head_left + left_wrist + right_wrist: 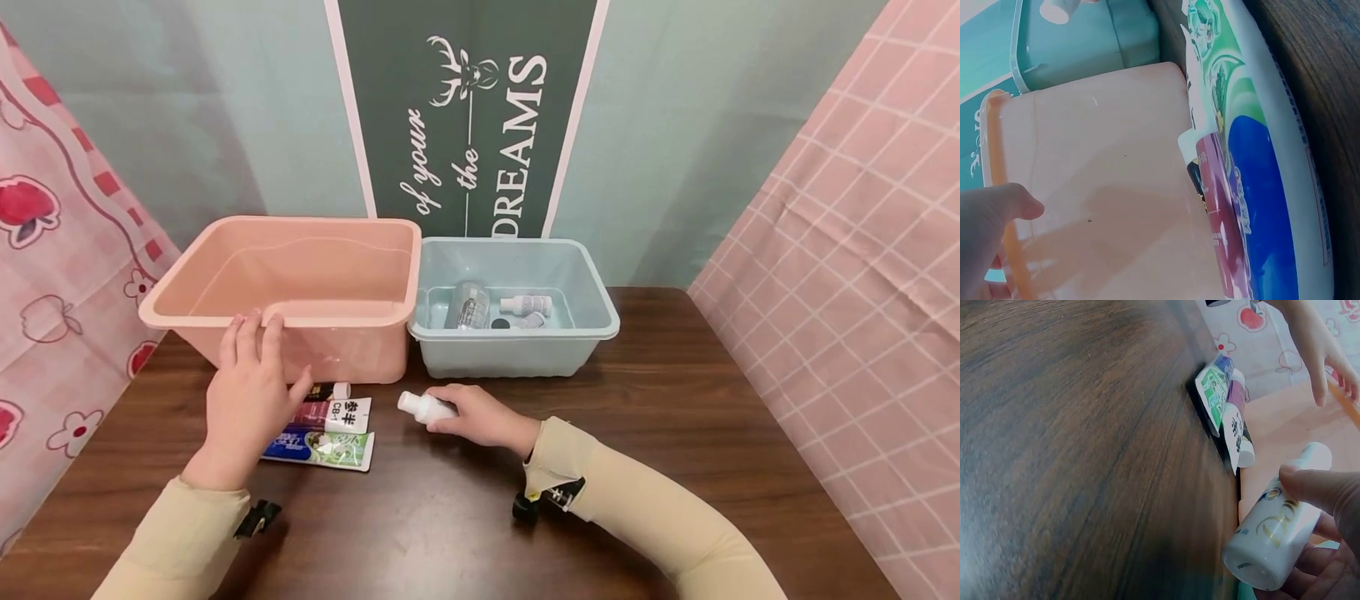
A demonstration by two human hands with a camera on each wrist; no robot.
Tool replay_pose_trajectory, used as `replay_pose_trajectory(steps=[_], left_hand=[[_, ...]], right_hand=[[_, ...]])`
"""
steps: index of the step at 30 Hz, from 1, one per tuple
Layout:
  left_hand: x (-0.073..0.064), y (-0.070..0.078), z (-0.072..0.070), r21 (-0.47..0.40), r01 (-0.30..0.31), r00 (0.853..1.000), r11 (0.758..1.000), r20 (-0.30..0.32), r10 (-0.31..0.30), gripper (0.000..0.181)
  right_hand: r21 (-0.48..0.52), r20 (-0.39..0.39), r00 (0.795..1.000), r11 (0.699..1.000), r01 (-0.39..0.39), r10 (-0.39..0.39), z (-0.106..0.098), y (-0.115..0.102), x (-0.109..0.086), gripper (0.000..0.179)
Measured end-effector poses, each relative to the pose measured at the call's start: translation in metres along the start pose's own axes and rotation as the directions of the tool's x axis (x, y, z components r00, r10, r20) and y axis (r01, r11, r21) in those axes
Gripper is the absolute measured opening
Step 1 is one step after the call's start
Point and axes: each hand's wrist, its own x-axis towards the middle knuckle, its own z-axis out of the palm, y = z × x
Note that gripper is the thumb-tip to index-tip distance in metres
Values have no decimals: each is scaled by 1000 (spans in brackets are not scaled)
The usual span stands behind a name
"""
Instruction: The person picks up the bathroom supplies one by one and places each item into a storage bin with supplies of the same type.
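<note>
My right hand (480, 414) holds a small white bottle (1272, 528) with gold lettering, its thumb on one side and fingers on the other. The bottle's white cap (408, 402) points left, toward the pink bin (360, 350). Over that bin's front rim rest the fairly straight fingers of my left hand (251, 400), with the thumb spread along the outside. Beside this hand lie a blue-and-green tube (330, 450), a maroon-and-white tube (348, 414) and a dark tube with a white cap (341, 391), all partly hidden by it in the head view.
A light blue bin (510, 354) adjoins the pink one on the right. Inside it lie a clear bottle (471, 307), a white bottle (527, 305) and other small containers. Both bins stand at the back of the dark wooden table (420, 533), with patterned cloths around it.
</note>
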Motion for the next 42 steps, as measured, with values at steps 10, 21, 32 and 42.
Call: replay_pose_trajectory(steps=[10,21,32,42], left_hand=[[3,0,-2,9,1,1000,1000,0,-1,72],[0,2,1,1,7,1000,1000,-20,-7,71],[-1,1,1,3,6,1000,1000,-16,-6,70],[0,1,1,1,10,1000,1000,-26,-10,69]], right_hand=[[-27,51,998,999,-45,47,-6,3,-4,34],[-53,46,998,998,-39,42,-13,9,-9,34],[-68,63,996,996,-60,65,-18,10,-15,32],[-109,39,995,990,-88,93,-30,18,-28,39]])
